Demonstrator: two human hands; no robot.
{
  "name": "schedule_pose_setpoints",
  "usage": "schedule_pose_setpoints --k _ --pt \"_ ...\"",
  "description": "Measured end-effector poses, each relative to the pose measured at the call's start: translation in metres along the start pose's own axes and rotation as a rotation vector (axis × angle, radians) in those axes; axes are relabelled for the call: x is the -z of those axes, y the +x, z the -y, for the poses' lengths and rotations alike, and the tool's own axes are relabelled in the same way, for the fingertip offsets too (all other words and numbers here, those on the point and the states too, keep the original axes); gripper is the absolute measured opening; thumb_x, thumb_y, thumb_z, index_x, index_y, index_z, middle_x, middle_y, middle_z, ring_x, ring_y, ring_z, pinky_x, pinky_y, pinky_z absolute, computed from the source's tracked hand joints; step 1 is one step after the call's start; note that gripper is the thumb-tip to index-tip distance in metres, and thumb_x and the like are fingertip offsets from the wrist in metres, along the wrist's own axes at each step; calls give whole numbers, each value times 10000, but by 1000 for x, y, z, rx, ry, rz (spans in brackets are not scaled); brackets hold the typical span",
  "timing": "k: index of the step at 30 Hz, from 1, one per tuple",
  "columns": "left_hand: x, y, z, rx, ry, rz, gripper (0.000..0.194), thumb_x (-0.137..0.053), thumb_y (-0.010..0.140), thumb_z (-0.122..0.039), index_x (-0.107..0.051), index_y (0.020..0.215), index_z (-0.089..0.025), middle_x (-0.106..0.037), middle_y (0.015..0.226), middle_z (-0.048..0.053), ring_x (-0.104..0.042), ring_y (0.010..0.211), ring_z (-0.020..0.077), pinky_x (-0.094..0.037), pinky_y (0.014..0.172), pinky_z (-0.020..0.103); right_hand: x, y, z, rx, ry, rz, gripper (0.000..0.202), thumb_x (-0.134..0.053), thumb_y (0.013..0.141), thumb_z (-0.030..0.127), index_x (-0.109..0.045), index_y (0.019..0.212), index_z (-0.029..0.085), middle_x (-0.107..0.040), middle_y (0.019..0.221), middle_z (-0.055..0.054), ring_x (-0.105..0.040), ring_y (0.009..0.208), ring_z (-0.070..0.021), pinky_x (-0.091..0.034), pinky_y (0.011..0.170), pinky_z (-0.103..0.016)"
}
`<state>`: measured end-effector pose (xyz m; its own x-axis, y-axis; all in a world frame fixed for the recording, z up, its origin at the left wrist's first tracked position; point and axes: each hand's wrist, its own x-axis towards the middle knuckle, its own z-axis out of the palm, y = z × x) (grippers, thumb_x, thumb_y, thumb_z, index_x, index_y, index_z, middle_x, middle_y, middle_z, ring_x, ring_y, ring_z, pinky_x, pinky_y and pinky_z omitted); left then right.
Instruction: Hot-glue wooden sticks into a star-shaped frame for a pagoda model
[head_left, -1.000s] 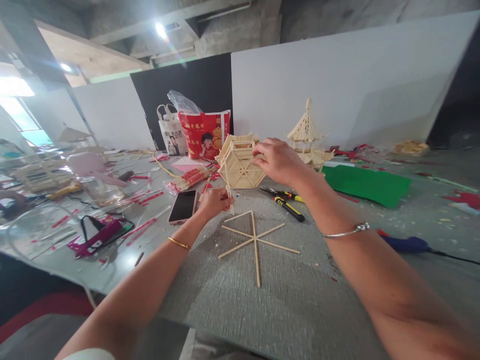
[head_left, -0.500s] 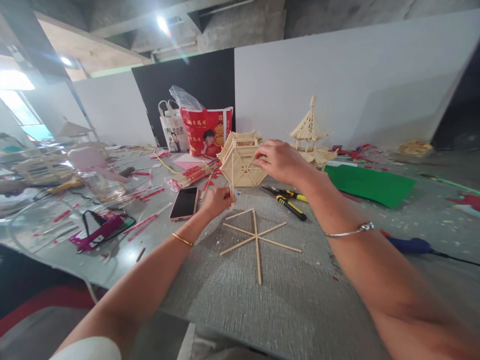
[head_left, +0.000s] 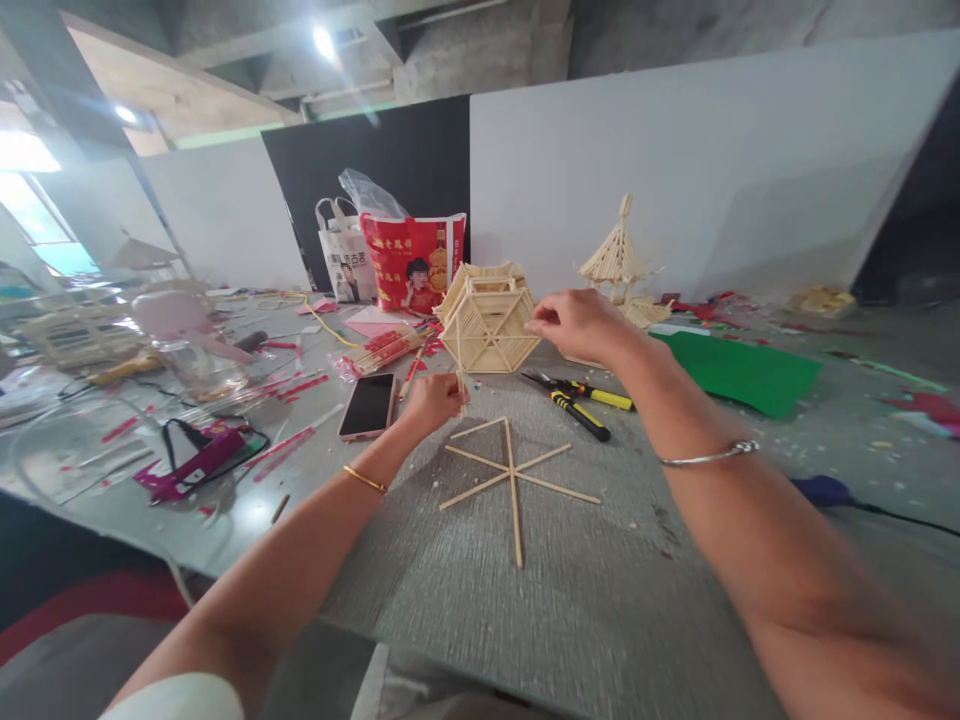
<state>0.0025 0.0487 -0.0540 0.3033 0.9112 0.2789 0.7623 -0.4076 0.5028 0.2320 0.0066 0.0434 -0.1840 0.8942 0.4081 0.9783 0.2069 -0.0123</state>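
Observation:
My left hand [head_left: 438, 402] is closed on a thin wooden stick [head_left: 460, 350] that stands upright above the table. In front of the hexagonal stick model [head_left: 491, 335], toward its right side, my right hand [head_left: 562, 322] has its fingertips pinched together; what they hold, if anything, is too small to make out. Below the hands, a star of crossed wooden sticks [head_left: 516, 520] lies flat on the grey table, with one short stick [head_left: 478, 428] joined to the top arm's tip, slanting down to the left.
Pliers [head_left: 579, 415] lie right of centre, and a phone [head_left: 368, 406] lies left of my left hand. A stick pagoda [head_left: 616, 255], green sheet [head_left: 742, 370], red bag [head_left: 420, 265] and purple power strip [head_left: 191, 462] surround the work area.
My right hand has moved right and slightly down, away from the upright stick and the front of the hexagonal model. My left hand has stayed nearly still.

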Motion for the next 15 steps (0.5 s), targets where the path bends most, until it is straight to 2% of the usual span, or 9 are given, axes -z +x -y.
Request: schedule_pose_setpoints --k 3,6,10,12,15 --pt "3 1 -1 -3 7 -9 120 -568 728 -247 -664 733 -174 -641 594 -25 -623 642 141 -454 634 231 -13 4 -12 -48 -69 201 343 -491 881 404 -688 918 126 -683 905 -132 -624 857 -223 -454 732 -329" --pt "2 3 1 -1 -4 -1 105 -565 717 -237 -654 712 -180 -640 590 -28 -618 636 142 -451 619 226 -35 2 -24 -91 -125 430 398 -559 839 475 -684 861 99 -671 919 -166 -627 871 -237 -473 754 -351" --pt "0 4 4 -6 -29 3 100 -567 718 -239 -645 698 -181 -641 599 -20 -616 637 143 -442 597 222 -61 -11 -36 -123 -136 700 405 -545 857 503 -630 972 124 -649 982 -85 -619 867 -178 -501 785 -378" --pt "0 3 4 -5 -43 6 93 -573 713 -234 -640 680 -178 -634 588 -17 -614 630 145 -436 587 222 -69 -15 -40 -131 -134 767 352 -546 876 447 -604 1034 138 -629 1034 -66 -609 900 -174 -504 798 -391" --pt "1 1 4 -3 -73 4 76 -577 704 -213 -637 671 -178 -628 587 -18 -614 635 146 -435 594 226 -76 -18 -42 -165 -131 776 317 -553 884 387 -586 1086 144 -605 1095 -76 -595 950 -188 -500 820 -402"
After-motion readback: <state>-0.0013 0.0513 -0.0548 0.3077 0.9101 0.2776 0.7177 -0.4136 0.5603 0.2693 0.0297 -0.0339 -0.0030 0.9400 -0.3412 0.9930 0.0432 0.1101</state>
